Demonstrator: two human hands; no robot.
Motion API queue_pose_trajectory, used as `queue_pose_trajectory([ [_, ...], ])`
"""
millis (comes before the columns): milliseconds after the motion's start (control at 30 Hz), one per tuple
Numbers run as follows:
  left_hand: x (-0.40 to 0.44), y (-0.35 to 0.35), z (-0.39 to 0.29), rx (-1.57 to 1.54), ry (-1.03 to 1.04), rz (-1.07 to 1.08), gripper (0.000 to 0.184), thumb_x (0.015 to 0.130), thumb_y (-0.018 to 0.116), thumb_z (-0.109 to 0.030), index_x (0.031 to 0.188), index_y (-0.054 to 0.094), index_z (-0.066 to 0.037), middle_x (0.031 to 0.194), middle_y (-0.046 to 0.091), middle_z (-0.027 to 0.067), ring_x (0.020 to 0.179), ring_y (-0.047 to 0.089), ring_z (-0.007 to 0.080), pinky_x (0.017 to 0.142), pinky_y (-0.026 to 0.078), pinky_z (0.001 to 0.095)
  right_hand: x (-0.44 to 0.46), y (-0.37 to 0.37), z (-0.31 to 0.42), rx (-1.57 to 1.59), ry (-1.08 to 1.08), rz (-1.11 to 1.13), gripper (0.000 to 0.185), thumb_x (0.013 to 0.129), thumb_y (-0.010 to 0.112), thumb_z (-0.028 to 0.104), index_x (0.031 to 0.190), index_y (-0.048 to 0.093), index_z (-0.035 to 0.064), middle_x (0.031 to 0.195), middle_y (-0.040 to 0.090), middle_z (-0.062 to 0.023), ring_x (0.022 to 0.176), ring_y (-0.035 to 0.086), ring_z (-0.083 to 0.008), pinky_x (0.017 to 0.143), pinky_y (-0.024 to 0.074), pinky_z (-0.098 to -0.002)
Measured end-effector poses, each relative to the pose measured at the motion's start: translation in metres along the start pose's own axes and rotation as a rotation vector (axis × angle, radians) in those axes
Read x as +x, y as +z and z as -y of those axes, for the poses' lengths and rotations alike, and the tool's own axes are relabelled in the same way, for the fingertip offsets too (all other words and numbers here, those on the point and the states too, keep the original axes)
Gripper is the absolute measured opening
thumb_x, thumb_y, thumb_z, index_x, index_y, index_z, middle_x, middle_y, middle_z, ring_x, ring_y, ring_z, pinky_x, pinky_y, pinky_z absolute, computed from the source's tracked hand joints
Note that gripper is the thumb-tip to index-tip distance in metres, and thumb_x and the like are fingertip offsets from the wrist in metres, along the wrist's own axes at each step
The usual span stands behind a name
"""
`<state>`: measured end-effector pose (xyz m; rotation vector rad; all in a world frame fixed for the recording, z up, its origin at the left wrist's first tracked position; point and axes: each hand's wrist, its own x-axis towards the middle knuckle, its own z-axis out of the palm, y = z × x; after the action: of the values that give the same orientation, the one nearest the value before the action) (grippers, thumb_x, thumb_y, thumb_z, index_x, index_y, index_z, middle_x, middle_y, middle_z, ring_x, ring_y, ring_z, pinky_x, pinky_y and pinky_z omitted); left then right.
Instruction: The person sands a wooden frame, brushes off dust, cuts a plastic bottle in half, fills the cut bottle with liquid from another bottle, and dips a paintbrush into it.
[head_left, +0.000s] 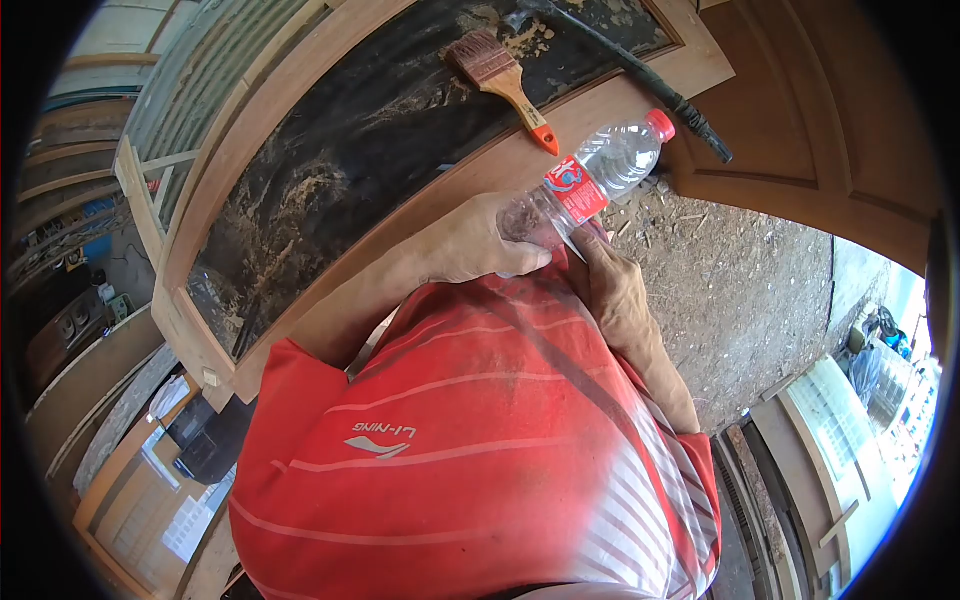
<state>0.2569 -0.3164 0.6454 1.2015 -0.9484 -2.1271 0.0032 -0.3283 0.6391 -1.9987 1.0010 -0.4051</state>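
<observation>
A clear plastic bottle [590,183] with a red screw cap [660,124] and a red printed label [577,189] is held in front of the person's body, tilted so that the cap points up and to the right. The left hand [499,238] has its grip clamped around the lower part, with the thumb lying over the near side. The right hand [612,285] is at the same end, its fingers bent beside the bottle just below the label; a thin pale edge [574,244] shows by these fingers, but whether that grip is closed on it I cannot tell. Close behind the hands lies a large arched wooden frame [330,292] around a dusty black panel [330,170]. On it rests a flat paintbrush [508,85] with reddish-brown bristles and a wooden handle tipped in orange, and to its right a dark long-handled tool [640,75], whose handle end juts past the frame's edge. Beyond, to the right, stands a brown panelled wooden door [800,120], near bare ground [730,290] strewn with shavings. A red striped shirt [450,400] fills the foreground.
</observation>
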Motion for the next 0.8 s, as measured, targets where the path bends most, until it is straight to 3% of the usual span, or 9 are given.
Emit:
queue_pose_trajectory([
  [167,-0.007,0.007,-0.012,0.511,0.094,-0.276,0.043,0.086,0.079,-0.012,0.125,0.065,-0.001,0.106,0.073,0.0072,0.100,0.067,0.0161,0.093,0.054,0.0339,0.004,0.000,0.006,-0.014,0.020,0.015,0.042,0.091,0.070,0.005,0.132,0.060,0.0040,0.101,0.069,-0.0216,0.092,0.070,-0.0449,0.074,0.0558,-0.0509],
  [467,0.000,0.000,-0.010,0.409,0.049,-0.146,0.044,0.083,0.080,-0.011,0.124,0.066,-0.002,0.109,0.074,0.0100,0.103,0.069,0.0189,0.096,0.054,0.0365,0.008,0.005,0.012,0.020,0.021,0.043,0.043,0.092,0.068,0.003,0.133,0.058,0.0033,0.100,0.069,-0.0220,0.092,0.070,-0.0458,0.074,0.0551,-0.0513],
  [667,-0.006,0.008,-0.008,0.444,0.149,-0.340,0.056,0.081,0.085,-0.017,0.130,0.063,0.001,0.113,0.075,0.0139,0.108,0.072,0.0244,0.099,0.055,0.0375,0.009,0.004,0.017,-0.016,0.078,0.014,0.037,0.093,0.067,0.004,0.129,0.060,0.0031,0.098,0.070,-0.0228,0.090,0.070,-0.0462,0.074,0.0550,-0.0519],
  [800,-0.006,0.011,-0.010,0.558,0.086,-0.383,0.061,0.079,0.087,-0.020,0.131,0.061,0.000,0.116,0.073,0.0214,0.111,0.073,0.0343,0.098,0.056,0.0423,0.013,0.005,0.018,-0.029,0.071,0.027,0.034,0.093,0.067,0.004,0.127,0.061,0.0037,0.098,0.070,-0.0224,0.089,0.070,-0.0466,0.074,0.0546,-0.0525],
])
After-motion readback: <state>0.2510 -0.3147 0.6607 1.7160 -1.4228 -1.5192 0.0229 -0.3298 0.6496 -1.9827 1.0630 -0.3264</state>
